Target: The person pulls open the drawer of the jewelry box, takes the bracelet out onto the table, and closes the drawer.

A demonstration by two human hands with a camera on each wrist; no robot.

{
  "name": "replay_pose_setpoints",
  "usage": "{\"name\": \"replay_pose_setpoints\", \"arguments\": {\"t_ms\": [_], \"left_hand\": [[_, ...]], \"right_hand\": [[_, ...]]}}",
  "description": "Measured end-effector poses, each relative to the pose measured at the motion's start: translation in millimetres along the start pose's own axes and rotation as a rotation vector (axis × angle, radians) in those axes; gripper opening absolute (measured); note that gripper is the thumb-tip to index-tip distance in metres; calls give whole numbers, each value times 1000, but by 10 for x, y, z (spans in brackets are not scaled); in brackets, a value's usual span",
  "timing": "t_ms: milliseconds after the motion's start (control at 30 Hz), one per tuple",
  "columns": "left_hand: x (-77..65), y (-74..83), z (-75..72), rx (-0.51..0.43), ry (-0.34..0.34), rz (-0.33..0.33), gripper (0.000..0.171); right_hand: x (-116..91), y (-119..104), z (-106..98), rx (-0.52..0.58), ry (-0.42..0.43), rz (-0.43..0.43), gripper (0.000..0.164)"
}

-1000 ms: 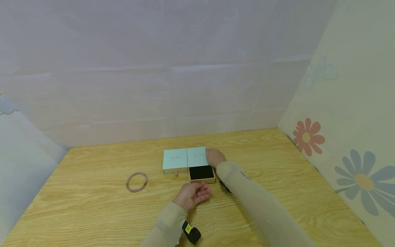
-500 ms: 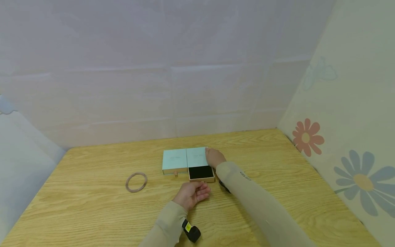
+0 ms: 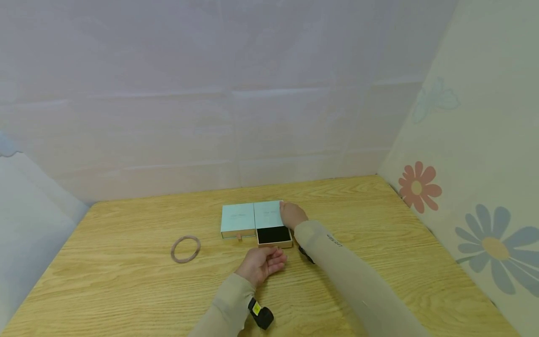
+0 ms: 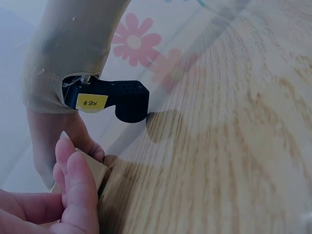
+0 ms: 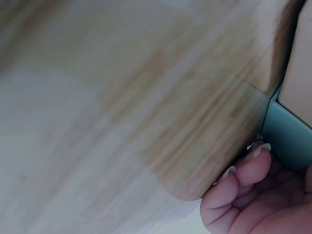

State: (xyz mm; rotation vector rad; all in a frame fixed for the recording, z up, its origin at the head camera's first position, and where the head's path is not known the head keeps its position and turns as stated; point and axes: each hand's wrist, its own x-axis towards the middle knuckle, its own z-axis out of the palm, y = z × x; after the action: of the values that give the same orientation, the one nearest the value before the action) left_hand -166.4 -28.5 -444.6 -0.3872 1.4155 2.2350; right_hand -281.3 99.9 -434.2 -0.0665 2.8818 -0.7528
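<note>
Two pale blue jewelry drawer boxes lie side by side in the head view. The left box (image 3: 237, 217) has its drawer in, with a small pull tab at the front. From the right box (image 3: 267, 213) the drawer (image 3: 274, 235) sticks out toward me, showing a black lining. My right hand (image 3: 293, 214) grips that box's sleeve at its right side; in the right wrist view its fingers (image 5: 254, 170) curl at the blue edge. My left hand (image 3: 262, 266), palm turned up and fingers relaxed, has its fingertips against the drawer's front. The drawer's tab is mostly hidden there.
A brownish bangle (image 3: 185, 249) lies on the wooden table (image 3: 126, 285), left of the boxes. Pale walls stand behind and at both sides, the right one (image 3: 476, 154) with printed flowers. A black wrist camera (image 3: 261, 316) sits on my left wrist.
The drawer of the right box has slid slightly inward, and my left hand has moved with it a little. My right hand keeps its place on the box.
</note>
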Motion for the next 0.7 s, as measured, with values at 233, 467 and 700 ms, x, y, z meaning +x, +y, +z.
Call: {"name": "replay_pose_setpoints", "arguments": {"t_ms": [233, 467, 700], "left_hand": [[14, 12, -7, -12, -12, 5, 29], [42, 16, -20, -20, -9, 2, 29], [47, 27, -1, -25, 5, -6, 28]], "right_hand": [[-1, -8, -1, 1, 0, -3, 58], [9, 4, 13, 0, 10, -7, 58], [34, 15, 26, 1, 8, -3, 59]]}}
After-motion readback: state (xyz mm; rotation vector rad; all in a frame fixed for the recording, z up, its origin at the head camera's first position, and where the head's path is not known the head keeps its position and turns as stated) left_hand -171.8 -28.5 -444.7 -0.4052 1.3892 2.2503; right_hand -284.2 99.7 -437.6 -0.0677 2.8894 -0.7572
